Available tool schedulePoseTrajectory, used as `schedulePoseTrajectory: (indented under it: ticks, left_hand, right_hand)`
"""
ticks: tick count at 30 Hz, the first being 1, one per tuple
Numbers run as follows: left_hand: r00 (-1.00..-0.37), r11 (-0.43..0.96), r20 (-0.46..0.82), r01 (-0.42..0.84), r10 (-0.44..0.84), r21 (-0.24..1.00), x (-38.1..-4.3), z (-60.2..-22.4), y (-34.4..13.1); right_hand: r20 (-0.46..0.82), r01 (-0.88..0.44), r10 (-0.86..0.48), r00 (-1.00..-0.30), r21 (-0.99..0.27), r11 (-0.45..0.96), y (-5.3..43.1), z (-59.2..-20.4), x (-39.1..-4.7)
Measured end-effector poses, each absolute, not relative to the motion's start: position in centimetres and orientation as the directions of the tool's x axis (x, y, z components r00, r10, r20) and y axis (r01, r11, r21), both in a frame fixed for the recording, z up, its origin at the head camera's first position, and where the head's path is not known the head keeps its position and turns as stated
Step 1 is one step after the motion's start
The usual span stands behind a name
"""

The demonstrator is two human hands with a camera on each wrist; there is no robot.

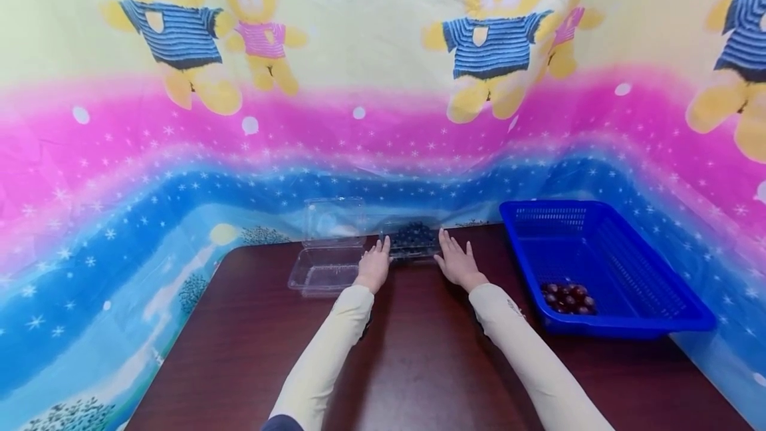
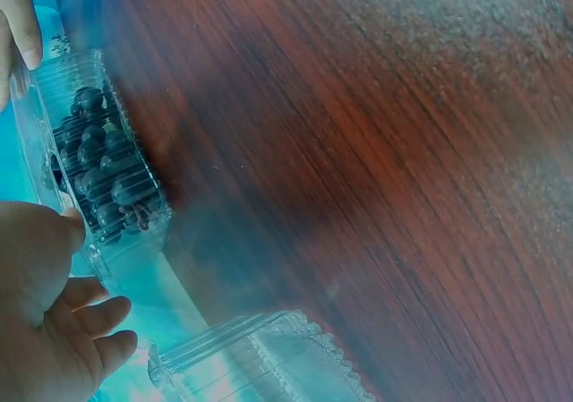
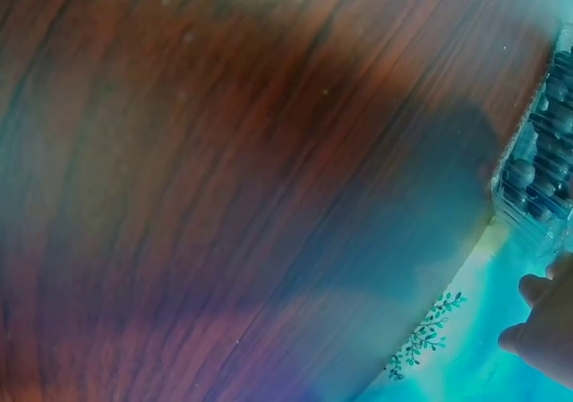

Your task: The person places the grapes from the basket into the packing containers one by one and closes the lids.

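Notably, neither hand is gripping: the fingers of my left hand (image 1: 374,266) and right hand (image 1: 458,263) are extended, flanking the clear box (image 1: 413,255) of dark grapes (image 1: 413,235). The left thumb appears to touch the box edge; I can't confirm firm contact on the right. I judge uneven side pressure the main risk: it could skew the box or flex its thin plastic, popping the lid if unlatched, and I can't tell whether it is. The box sits at the far edge of the table (image 1: 413,351), by the backdrop cloth (image 1: 359,132), so a forward push might tip it off. Just left, the box with raised lid (image 1: 323,278) could be knocked by my left knuckles. Right, the blue basket (image 1: 700,319) with red grapes (image 1: 568,298) stands apart, hence low risk.
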State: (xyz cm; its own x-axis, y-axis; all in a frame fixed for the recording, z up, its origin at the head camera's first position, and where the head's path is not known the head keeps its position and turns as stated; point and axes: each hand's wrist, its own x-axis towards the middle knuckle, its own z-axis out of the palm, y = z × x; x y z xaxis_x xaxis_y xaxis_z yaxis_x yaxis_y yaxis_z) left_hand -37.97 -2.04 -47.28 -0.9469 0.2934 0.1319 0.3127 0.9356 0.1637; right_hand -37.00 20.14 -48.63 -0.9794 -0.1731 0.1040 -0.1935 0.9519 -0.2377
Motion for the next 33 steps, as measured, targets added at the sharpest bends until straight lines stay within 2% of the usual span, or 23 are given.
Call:
schedulePoseTrajectory:
  ticks: [13,33]
  left_hand:
    - [-0.952,0.941,0.104,0.301,0.287,0.153,-37.8,-47.2,-2.0]
    - [-0.947,0.935,0.129,0.312,0.293,0.171,-37.1,-45.6,-2.6]
  right_hand:
    - [0.097,-0.210,-0.192,-0.977,-0.236,0.949,20.3,-48.8,-36.9]
    - [0.132,-0.229,-0.204,-0.970,-0.214,0.950,21.0,-47.8,-36.4]
